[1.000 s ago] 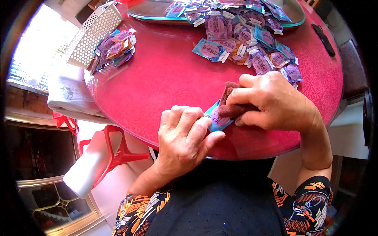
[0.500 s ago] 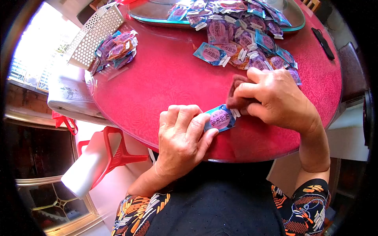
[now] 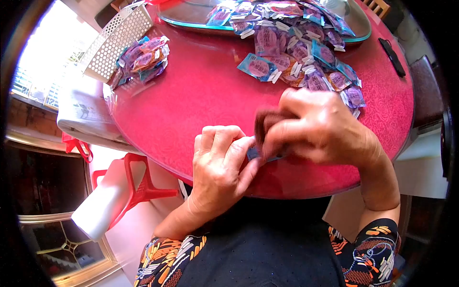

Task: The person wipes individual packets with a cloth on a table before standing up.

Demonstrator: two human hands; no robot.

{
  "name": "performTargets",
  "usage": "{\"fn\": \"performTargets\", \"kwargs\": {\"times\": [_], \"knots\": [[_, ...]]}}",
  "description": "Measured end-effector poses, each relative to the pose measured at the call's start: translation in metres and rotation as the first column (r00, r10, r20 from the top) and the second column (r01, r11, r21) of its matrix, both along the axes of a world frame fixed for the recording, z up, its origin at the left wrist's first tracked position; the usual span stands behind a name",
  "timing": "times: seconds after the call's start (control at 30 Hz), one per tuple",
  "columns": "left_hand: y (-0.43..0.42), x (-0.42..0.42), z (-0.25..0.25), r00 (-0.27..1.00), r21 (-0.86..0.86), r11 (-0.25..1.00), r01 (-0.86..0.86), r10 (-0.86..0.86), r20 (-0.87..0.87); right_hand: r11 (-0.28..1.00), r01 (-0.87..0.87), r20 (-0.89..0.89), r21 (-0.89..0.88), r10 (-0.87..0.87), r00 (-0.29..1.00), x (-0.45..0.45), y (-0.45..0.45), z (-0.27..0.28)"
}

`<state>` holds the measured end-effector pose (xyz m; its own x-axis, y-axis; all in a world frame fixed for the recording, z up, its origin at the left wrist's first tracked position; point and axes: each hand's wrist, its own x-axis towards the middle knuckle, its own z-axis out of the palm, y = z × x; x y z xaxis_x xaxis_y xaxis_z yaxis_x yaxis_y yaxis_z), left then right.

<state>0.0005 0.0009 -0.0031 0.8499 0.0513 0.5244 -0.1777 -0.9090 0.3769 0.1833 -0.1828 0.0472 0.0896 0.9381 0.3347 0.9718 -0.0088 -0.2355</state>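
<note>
My left hand (image 3: 217, 165) pinches the near-left end of a blue konjac jelly pouch (image 3: 252, 153) against the red table top. Folded in the fingers of my right hand (image 3: 325, 126) is a brown cloth (image 3: 266, 125), held over the pouch and hiding most of it. Motion blurs the right fingers, so I cannot tell exactly where cloth and pouch touch. Beyond that hand lies a big heap of similar pouches (image 3: 267, 40) in purple, blue and orange, many with white spouts.
A smaller pile of pouches (image 3: 143, 60) sits at the table's left, beside a white perforated basket (image 3: 112, 45). The heap partly covers a teal-rimmed tray (image 3: 191, 23). A black elongated object (image 3: 392, 57) lies at the right edge. Below left stands a red stool (image 3: 138, 184) with a white roll (image 3: 103, 203).
My right hand has swept left with the brown cloth, from the pouch's spout end to over its body. My left hand keeps its hold in the same place.
</note>
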Motion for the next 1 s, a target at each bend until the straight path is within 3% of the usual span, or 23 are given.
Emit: {"fn": "performTargets", "kwargs": {"times": [0.07, 0.23, 0.33, 0.47, 0.6, 0.63, 0.73, 0.87, 1.0], "knots": [[0.001, 0.0, 0.0, 1.0, -0.001, 1.0, -0.006, 0.006, -0.006, 0.992, -0.123, -0.091, -0.035, 0.12, 0.989, -0.005, 0.002, -0.003], [0.0, 0.0, 0.002, 1.0, -0.042, 0.999, -0.002, 0.001, -0.012, 0.984, -0.044, -0.112, -0.175, 0.025, 0.993, 0.007, -0.01, 0.01], [0.0, 0.0, 0.003, 1.0, -0.042, 0.999, 0.001, -0.002, -0.018, 0.981, -0.017, -0.006, -0.193, 0.016, 1.0, 0.007, -0.01, 0.013], [0.002, 0.001, 0.001, 0.999, -0.009, 1.0, -0.012, 0.012, -0.03, 0.987, -0.153, -0.072, 0.049, 0.156, 0.985, -0.007, 0.01, -0.005], [0.001, 0.001, 0.001, 1.0, -0.034, 0.999, -0.009, 0.008, -0.022, 0.998, 0.003, -0.025, -0.056, -0.004, 1.0, -0.003, 0.003, -0.002], [0.0, 0.001, 0.002, 1.0, -0.045, 0.999, -0.004, 0.003, -0.017, 0.988, 0.115, -0.008, -0.107, -0.117, 0.993, -0.002, -0.001, 0.002], [0.0, 0.001, 0.001, 0.999, -0.042, 0.999, -0.01, 0.009, -0.032, 0.975, 0.189, 0.062, -0.12, -0.182, 0.981, 0.005, -0.007, 0.001], [0.0, 0.001, 0.002, 1.0, -0.027, 1.0, -0.015, 0.014, -0.023, 0.989, -0.139, -0.079, -0.055, 0.135, 0.988, -0.003, 0.002, 0.001], [0.0, 0.0, 0.002, 0.999, -0.036, 0.999, -0.011, 0.01, -0.031, 0.982, -0.061, -0.118, -0.178, 0.04, 0.992, 0.001, -0.006, 0.01]]}}
